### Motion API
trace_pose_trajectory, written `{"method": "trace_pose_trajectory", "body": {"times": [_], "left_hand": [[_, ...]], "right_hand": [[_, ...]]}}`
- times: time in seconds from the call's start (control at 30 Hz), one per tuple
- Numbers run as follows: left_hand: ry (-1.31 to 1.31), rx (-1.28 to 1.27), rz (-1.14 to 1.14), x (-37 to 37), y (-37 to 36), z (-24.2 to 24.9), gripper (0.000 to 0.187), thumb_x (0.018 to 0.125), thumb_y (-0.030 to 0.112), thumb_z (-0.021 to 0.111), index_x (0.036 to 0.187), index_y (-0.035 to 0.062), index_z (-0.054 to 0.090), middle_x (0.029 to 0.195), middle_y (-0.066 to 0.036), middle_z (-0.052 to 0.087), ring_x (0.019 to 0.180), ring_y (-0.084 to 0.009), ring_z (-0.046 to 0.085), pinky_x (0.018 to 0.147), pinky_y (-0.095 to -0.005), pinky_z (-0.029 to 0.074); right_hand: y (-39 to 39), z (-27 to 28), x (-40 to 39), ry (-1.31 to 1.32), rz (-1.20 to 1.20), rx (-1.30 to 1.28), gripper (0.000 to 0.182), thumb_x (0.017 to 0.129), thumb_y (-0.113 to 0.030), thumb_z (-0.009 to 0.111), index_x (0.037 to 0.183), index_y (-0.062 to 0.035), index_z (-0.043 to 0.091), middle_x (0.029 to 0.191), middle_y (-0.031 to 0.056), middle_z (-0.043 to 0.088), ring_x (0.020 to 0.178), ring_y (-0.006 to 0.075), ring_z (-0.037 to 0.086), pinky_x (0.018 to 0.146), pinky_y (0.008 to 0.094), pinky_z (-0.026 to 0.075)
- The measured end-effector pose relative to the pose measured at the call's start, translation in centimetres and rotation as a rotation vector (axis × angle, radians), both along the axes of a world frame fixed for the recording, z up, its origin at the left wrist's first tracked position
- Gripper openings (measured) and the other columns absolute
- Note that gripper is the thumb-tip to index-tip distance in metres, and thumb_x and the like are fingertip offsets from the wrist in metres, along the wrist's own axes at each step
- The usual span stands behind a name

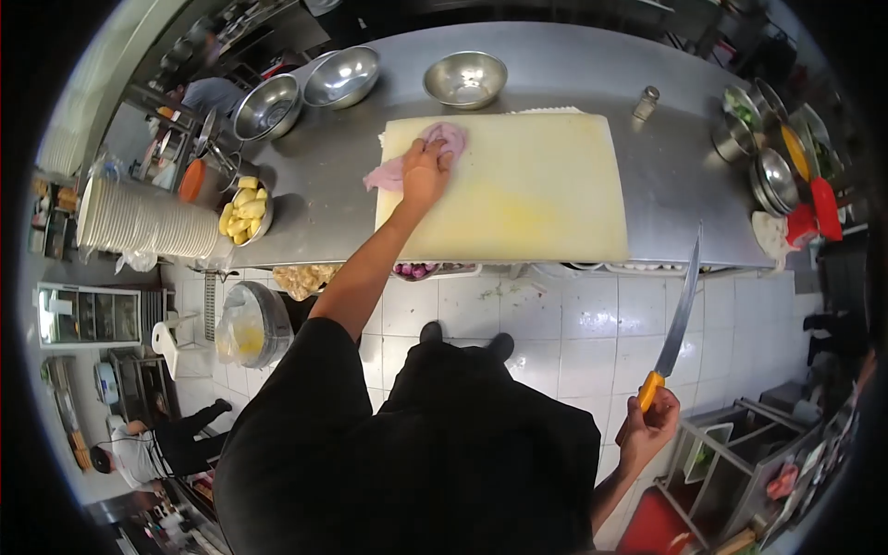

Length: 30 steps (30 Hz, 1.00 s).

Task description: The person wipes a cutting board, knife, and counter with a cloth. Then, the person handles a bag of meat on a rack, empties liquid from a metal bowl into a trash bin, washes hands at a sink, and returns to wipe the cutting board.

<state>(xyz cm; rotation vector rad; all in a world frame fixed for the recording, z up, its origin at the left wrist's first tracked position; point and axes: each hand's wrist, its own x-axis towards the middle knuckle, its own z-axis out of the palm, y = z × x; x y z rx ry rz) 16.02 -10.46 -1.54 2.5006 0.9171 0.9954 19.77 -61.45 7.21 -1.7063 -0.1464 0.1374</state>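
Observation:
My left hand (428, 174) presses a pink cloth (388, 175) onto the upper left part of a white cutting board (555, 176), its fingers bunched on the fabric. A yellowish stain marks the board's lower middle. Off to the right, away from the counter, my right hand (653, 424) grips a kitchen knife (680, 319) by its orange handle. The long blade points up and forward, beside the counter's front edge. Part of the cloth lies hidden beneath my left fingers.
Metal bowls (465, 80) stand behind the board on the steel counter (555, 55). Peeled potatoes (245, 213) fill a bowl at left, near stacked plates (139, 217). A glass shaker (647, 103) stands at right. A lined bin (254, 324) is on the floor; another person (153, 449) stands lower left.

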Motion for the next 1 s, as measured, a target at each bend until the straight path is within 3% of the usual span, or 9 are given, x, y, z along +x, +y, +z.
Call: {"method": "trace_pose_trajectory", "body": {"times": [0.13, 0.3, 0.47, 0.57, 0.63, 0.7, 0.8, 0.9, 1.0], "left_hand": [[0.005, -0.081, -0.224, 2.8, -7.7, -2.6, 0.019, 0.080, 0.007, 0.058, 0.098, 0.0062, 0.065, 0.087, -0.018, 0.059, 0.081, -0.0358, 0.056, 0.070, -0.0436, 0.045], [-0.098, -0.313, -0.555, 5.9, -19.1, 1.0, 0.026, 0.078, -0.001, 0.056, 0.102, 0.0058, 0.064, 0.098, -0.016, 0.055, 0.092, -0.0304, 0.057, 0.078, -0.0384, 0.047], [-0.077, -0.291, -0.709, 11.1, -15.1, 1.8, 0.022, 0.080, 0.003, 0.056, 0.103, 0.0007, 0.058, 0.097, -0.014, 0.056, 0.088, -0.0290, 0.059, 0.076, -0.0358, 0.048], [-0.287, -0.566, -0.824, 17.3, -12.5, -1.6, 0.015, 0.087, 0.010, 0.051, 0.097, 0.0003, 0.050, 0.093, -0.013, 0.059, 0.081, -0.0250, 0.061, 0.073, -0.0329, 0.050], [-0.251, -0.665, -0.816, 20.0, -10.1, 0.1, 0.015, 0.084, 0.011, 0.052, 0.095, 0.0021, 0.055, 0.099, -0.013, 0.055, 0.091, -0.0276, 0.056, 0.080, -0.0349, 0.049], [-0.168, -0.403, -0.738, 20.5, -8.6, 3.3, 0.019, 0.081, 0.010, 0.053, 0.095, 0.0052, 0.065, 0.106, -0.012, 0.051, 0.102, -0.0309, 0.051, 0.088, -0.0359, 0.047], [-0.072, 0.117, -0.810, 24.5, -5.9, 0.3, 0.020, 0.081, 0.012, 0.052, 0.096, 0.0064, 0.065, 0.108, -0.012, 0.055, 0.100, -0.0287, 0.050, 0.088, -0.0355, 0.048], [-0.037, -0.089, -0.857, 22.3, -4.3, 1.4, 0.026, 0.080, 0.015, 0.055, 0.103, 0.0094, 0.065, 0.112, -0.014, 0.057, 0.100, -0.0328, 0.053, 0.090, -0.0401, 0.046], [0.079, 0.023, -0.697, 21.9, -1.3, 0.0, 0.037, 0.078, 0.012, 0.057, 0.112, 0.0225, 0.065, 0.115, -0.015, 0.055, 0.106, -0.0360, 0.052, 0.091, -0.0424, 0.044]], "right_hand": [[-0.5, 0.2, -0.7, 0.054, -0.012, -0.042, 0.036, 0.076, 0.012, 0.061, 0.108, -0.0009, 0.050, 0.087, 0.0049, 0.056, 0.070, 0.0081, 0.051, 0.063, 0.0200, 0.041], [3.2, 1.5, 0.2, -0.039, -0.018, -0.050, 0.039, 0.075, 0.013, 0.061, 0.110, -0.0004, 0.049, 0.090, 0.0062, 0.056, 0.076, 0.0099, 0.053, 0.068, 0.0210, 0.043], [6.1, 3.3, -2.3, -0.067, -0.132, -0.018, 0.039, 0.075, 0.014, 0.061, 0.110, 0.0001, 0.049, 0.091, 0.0077, 0.058, 0.080, 0.0115, 0.055, 0.073, 0.0225, 0.044], [6.7, 4.4, -5.0, -0.077, -0.212, -0.056, 0.039, 0.075, 0.014, 0.061, 0.108, 0.0003, 0.049, 0.091, 0.0082, 0.058, 0.081, 0.0117, 0.056, 0.074, 0.0229, 0.044], [7.4, 5.0, -6.7, -0.070, -0.285, -0.087, 0.038, 0.073, 0.013, 0.062, 0.107, -0.0001, 0.049, 0.090, 0.0082, 0.058, 0.081, 0.0117, 0.056, 0.074, 0.0232, 0.044], [7.4, 5.0, -8.8, -0.069, -0.333, -0.150, 0.038, 0.073, 0.012, 0.063, 0.106, -0.0006, 0.049, 0.090, 0.0081, 0.059, 0.081, 0.0120, 0.056, 0.075, 0.0236, 0.044], [7.5, 4.2, -11.3, -0.079, -0.395, -0.119, 0.040, 0.072, 0.011, 0.065, 0.106, -0.0011, 0.049, 0.092, 0.0084, 0.060, 0.083, 0.0127, 0.058, 0.076, 0.0243, 0.044], [8.5, 4.8, -13.6, -0.028, -0.451, -0.158, 0.041, 0.073, 0.012, 0.065, 0.108, -0.0005, 0.048, 0.093, 0.0083, 0.060, 0.086, 0.0130, 0.058, 0.078, 0.0244, 0.044], [8.2, 4.1, -15.6, -0.054, -0.502, -0.148, 0.042, 0.073, 0.013, 0.063, 0.110, 0.0001, 0.048, 0.093, 0.0083, 0.060, 0.086, 0.0133, 0.058, 0.080, 0.0246, 0.044]]}}
